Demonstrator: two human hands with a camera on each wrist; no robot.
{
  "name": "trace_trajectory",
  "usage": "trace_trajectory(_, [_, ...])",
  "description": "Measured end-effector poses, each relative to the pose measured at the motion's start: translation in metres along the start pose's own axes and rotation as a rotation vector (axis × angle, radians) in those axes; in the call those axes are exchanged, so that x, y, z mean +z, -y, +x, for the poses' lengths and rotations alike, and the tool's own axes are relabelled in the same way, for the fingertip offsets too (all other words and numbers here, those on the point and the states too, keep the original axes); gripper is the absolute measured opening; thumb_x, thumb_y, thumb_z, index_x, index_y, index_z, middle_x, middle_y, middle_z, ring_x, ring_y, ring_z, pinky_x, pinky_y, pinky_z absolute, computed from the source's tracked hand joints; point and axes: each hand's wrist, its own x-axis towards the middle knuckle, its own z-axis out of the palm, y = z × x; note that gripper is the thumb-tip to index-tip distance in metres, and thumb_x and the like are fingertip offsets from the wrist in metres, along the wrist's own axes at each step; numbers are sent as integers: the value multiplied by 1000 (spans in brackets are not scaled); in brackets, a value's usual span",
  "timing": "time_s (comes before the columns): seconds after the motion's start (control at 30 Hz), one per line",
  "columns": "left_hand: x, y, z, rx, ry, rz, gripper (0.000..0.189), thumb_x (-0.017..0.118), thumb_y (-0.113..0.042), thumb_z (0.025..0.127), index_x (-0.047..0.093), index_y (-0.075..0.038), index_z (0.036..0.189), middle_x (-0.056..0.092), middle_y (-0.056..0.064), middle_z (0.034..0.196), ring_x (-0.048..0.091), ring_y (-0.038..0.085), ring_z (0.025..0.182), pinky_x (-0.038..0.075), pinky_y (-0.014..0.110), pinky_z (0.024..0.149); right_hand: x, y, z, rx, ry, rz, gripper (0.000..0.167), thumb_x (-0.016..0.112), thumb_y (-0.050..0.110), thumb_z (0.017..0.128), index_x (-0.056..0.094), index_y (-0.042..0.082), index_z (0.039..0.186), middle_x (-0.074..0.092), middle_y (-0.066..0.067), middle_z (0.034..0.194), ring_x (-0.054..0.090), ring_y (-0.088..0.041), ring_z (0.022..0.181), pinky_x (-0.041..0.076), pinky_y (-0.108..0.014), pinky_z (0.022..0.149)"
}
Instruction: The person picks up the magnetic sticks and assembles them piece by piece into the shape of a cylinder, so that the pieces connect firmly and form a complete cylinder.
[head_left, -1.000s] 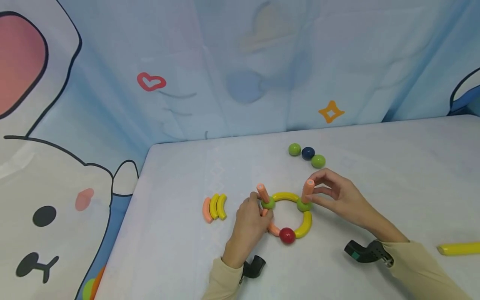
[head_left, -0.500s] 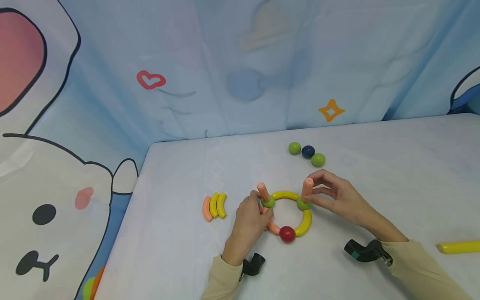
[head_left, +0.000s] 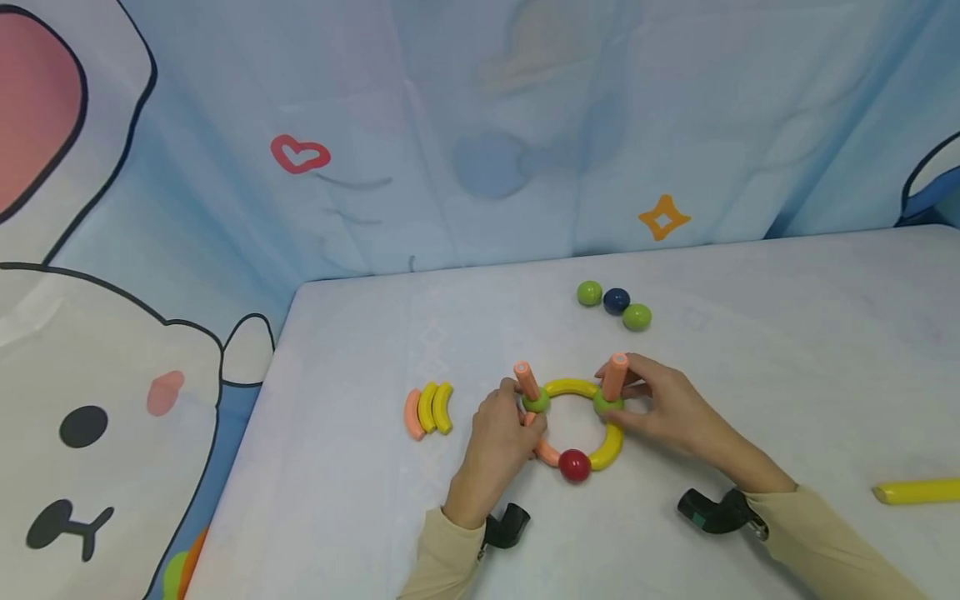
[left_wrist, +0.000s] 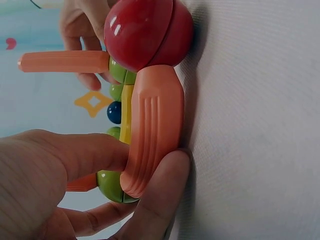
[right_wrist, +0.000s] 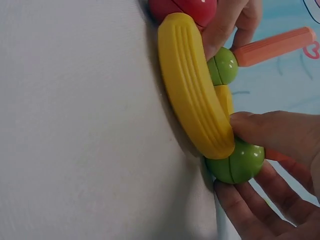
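Note:
A ring of curved sticks and balls lies on the table. At its front is a red ball [head_left: 574, 466], joined to a curved orange stick [left_wrist: 155, 120] and a curved yellow stick [right_wrist: 192, 85]. Another yellow stick [head_left: 570, 387] spans the back between a left green ball [head_left: 536, 402] and a right green ball [right_wrist: 237, 162]. From these rise a left straight orange stick [head_left: 527, 380] and a right one [head_left: 615, 377]. My left hand [head_left: 497, 446] pinches the curved orange stick between thumb and finger. My right hand [head_left: 678, 412] holds the right green ball, thumb and fingers on opposite sides.
Behind the ring sit two loose green balls [head_left: 637, 317] and a dark blue ball [head_left: 617, 301]. Loose curved sticks [head_left: 427, 408], one orange and two yellow, lie at left. A yellow rod [head_left: 918, 492] lies at the far right. A printed curtain [head_left: 480, 125] hangs behind the table.
My right hand has moved left and slightly down, from the right upright orange stick to the green ball at its base. The left hand keeps its hold.

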Motion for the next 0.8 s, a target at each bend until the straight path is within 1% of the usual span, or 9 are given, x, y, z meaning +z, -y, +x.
trace_trajectory(0.1, [0, 0, 0, -3, 2, -7, 28, 73, -5, 91, 60, 6, 113, 50, 3, 77, 48, 14, 67, 42, 23, 56, -1, 3, 0, 53, 3, -22, 48, 92, 1, 76, 65, 3, 115, 72, -7, 108, 70, -23, 93, 62, -42, 85])
trace_trajectory(0.2, [-1, -1, 0, -11, 6, -9, 28, 73, -5, 91, 60, 6, 114, 50, 3, 78, 48, 14, 67, 42, 23, 55, -1, 4, 2, 69, 0, -31, 51, 94, 3, 75, 64, 1, 116, 71, -5, 103, 70, -24, 93, 62, -43, 85])
trace_trajectory(0.33, [-2, -2, 1, -12, 3, -10, 27, 74, -6, 92, 60, 4, 113, 50, 3, 77, 48, 14, 66, 42, 23, 56, 0, 5, 3, 56, -8, -38, 53, 94, 3, 74, 64, 0, 117, 71, -5, 103, 70, -24, 92, 61, -44, 84])
trace_trajectory(0.47, [-2, -2, 1, -14, 5, -6, 27, 75, -6, 92, 60, 4, 112, 50, 3, 76, 48, 14, 66, 42, 23, 56, -1, 5, 2, 18, -13, -68, 52, 95, 3, 74, 66, 3, 116, 69, -5, 108, 69, -24, 97, 60, -46, 89])
trace_trajectory(0.5, [-2, -2, 1, -16, 6, -8, 27, 75, -7, 92, 60, 4, 112, 50, 3, 76, 48, 14, 66, 42, 23, 56, -2, 5, 1, 1, -12, -73, 51, 95, 4, 74, 66, 4, 116, 69, -4, 109, 69, -24, 99, 60, -45, 90])
trace_trajectory(0.6, [-1, -2, 0, -22, 10, -9, 27, 75, -7, 92, 60, 4, 112, 50, 3, 77, 48, 14, 66, 42, 23, 56, -5, 4, 1, -60, -6, -55, 47, 95, 5, 75, 67, 9, 112, 67, 0, 112, 68, -20, 102, 59, -35, 92])
trace_trajectory(0.7, [-1, -1, 0, -21, 9, -6, 26, 75, -6, 92, 60, 3, 111, 50, 3, 76, 48, 14, 66, 42, 23, 55, -10, 3, 2, -117, 4, -7, 46, 93, 1, 75, 69, 12, 112, 67, 5, 112, 67, -12, 101, 56, -22, 92])
trace_trajectory(0.8, [-1, -1, 0, -18, 7, 1, 26, 75, -6, 92, 60, 3, 111, 50, 3, 76, 48, 14, 66, 41, 23, 56, -14, 2, 1, -147, 11, 32, 45, 90, -4, 77, 71, 10, 115, 68, 7, 111, 67, -6, 100, 54, -17, 92])
